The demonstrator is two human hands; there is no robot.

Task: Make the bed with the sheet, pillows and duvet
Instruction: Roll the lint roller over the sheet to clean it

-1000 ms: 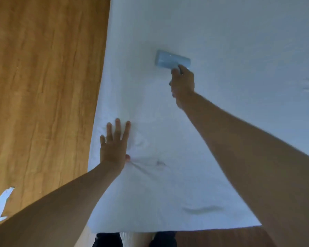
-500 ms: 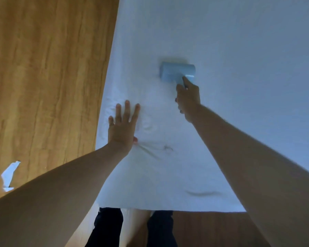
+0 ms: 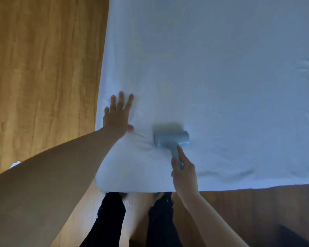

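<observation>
I saw a wooden floor [image 3: 43,68] left of and below the bed, 2 dark trouser legs [image 3: 111,220] standing on it, and a white scrap [image 3: 14,164] at the left edge.

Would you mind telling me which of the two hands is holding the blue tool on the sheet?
The right hand grips the blue roller by its handle; the left hand lies flat, fingers spread, on the white sheet.

My left hand [image 3: 117,115] lies flat, fingers spread, arm outstretched; my right hand [image 3: 184,172] curls around a pale blue plastic roller's handle [image 3: 175,153].
</observation>
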